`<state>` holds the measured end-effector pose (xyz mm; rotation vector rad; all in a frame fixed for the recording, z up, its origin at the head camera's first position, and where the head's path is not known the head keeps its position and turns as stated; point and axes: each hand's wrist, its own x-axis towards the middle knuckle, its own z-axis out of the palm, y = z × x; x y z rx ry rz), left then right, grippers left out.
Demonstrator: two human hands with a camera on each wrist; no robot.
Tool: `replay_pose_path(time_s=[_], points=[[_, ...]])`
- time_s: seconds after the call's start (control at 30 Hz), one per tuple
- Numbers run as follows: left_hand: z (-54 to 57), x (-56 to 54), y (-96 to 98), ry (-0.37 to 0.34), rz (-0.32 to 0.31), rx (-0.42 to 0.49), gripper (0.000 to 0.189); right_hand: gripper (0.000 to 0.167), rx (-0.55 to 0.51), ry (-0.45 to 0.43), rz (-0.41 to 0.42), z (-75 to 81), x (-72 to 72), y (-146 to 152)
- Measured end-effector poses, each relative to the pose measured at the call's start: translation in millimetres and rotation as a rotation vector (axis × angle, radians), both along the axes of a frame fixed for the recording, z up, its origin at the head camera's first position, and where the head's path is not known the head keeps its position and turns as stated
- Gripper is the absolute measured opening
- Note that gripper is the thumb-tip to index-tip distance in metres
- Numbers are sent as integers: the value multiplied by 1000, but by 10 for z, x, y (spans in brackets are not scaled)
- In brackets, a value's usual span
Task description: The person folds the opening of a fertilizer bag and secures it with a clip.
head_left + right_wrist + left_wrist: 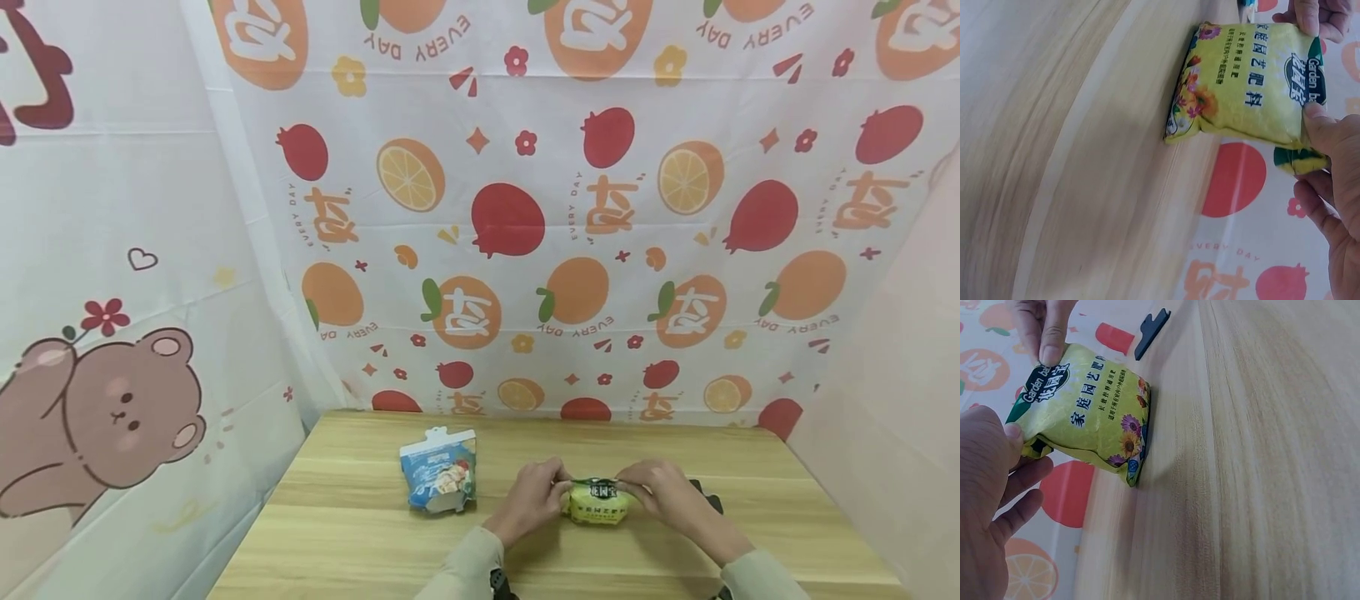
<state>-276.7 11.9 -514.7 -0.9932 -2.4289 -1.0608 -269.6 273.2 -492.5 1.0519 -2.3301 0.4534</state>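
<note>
A yellow-green bag of garden fertilizer (597,507), printed with flowers, stands on the wooden table. My left hand (531,498) pinches its upper left corner between thumb and index finger. The upper right corner is pinched by my right hand (663,492). In the left wrist view the bag's dark green top (1044,381) appears folded, with a corner tucked by the left fingers. From the right wrist view, a green and yellow flap (1300,160) pokes out below the right thumb. Whether the bag's mouth is open cannot be told.
A blue packet (441,477) with a white clip (438,439) across its top sits left of my hands. A black sealing clip (1151,334) lies on the table right of the bag, partly hidden by my right hand in the head view. Printed cloth (510,292) hangs behind the table.
</note>
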Motion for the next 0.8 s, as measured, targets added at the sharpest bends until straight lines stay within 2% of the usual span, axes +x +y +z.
replay_pose_path(time_s=[0.2,0.5,0.8], points=[[0,6,-2,1,-5,7,9,11,-25,-20,3,-5,16,80],[-1,-4,12,4,-23,21,9,19,-48,31,-35,-75,43,179],[8,2,-2,-35,-24,18,9,19,-60,-24,-35,-97,87,177]])
